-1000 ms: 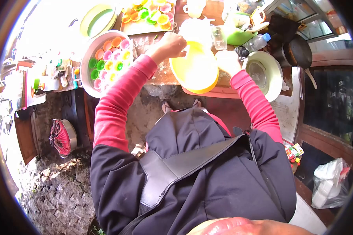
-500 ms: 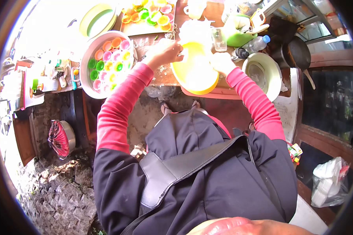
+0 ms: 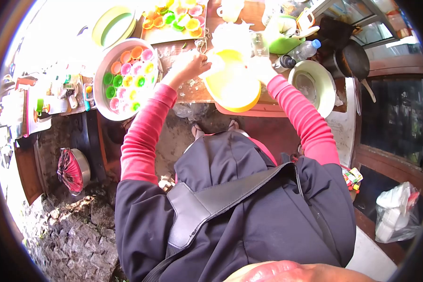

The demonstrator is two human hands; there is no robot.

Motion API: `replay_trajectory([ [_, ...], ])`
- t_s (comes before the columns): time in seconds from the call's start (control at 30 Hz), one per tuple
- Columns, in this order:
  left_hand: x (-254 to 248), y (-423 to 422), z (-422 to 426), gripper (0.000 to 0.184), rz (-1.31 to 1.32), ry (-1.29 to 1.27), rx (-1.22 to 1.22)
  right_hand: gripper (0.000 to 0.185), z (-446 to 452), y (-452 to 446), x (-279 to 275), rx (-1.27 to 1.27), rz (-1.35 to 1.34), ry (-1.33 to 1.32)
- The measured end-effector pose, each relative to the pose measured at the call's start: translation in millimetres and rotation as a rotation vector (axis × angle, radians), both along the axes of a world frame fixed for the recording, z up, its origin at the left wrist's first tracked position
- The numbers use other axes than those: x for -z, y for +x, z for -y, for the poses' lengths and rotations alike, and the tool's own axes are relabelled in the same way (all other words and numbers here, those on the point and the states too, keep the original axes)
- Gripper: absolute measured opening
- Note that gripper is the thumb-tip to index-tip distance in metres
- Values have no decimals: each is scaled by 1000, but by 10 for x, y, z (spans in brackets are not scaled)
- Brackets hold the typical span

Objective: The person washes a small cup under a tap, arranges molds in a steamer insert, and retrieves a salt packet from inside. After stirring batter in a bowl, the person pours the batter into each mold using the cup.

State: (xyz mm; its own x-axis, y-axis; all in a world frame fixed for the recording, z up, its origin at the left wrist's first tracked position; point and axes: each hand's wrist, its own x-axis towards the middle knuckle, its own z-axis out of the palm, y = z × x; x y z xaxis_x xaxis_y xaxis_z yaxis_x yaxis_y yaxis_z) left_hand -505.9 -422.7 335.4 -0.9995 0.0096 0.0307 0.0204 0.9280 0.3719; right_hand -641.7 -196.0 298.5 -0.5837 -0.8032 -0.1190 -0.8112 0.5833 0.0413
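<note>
A yellow basin with a glaring, washed-out inside sits at the table's front edge, between my hands. My left hand is closed, fingers curled, just left of the basin's rim; a bright patch by the fingertips hides what they hold, if anything. At the right side of the rim is my right hand, so overexposed that its fingers do not show. Left of my left arm stands a large white basin lined with several small orange, pink, green and yellow cups.
A tray of more coloured cups lies at the back. To the right are a pale green bucket, a water bottle, a green basket and a dark pan. A glass stands behind my right hand.
My left hand has shifted slightly left and down, away from the yellow basin's rim. My right hand has moved a little up and left into the glare. The basin has barely moved.
</note>
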Motion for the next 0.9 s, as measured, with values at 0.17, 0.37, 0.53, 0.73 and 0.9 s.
replay_trajectory([
  [0.17,-35,127,22,34,0,129,-62,25,30,87,-487,79,24,70],
  [0.37,-11,219,25,31,-54,168,-89,25,-11,98,-80,5,47,67],
  [0.53,108,316,-15,31,40,358,-161,27,-9,-80,27,88,21,-1],
  [0.73,120,388,21,30,-18,419,-199,25,-13,-39,-357,111,34,179],
  [0.9,136,376,40,29,-49,395,-177,20,35,-56,294,-19,46,-89],
])
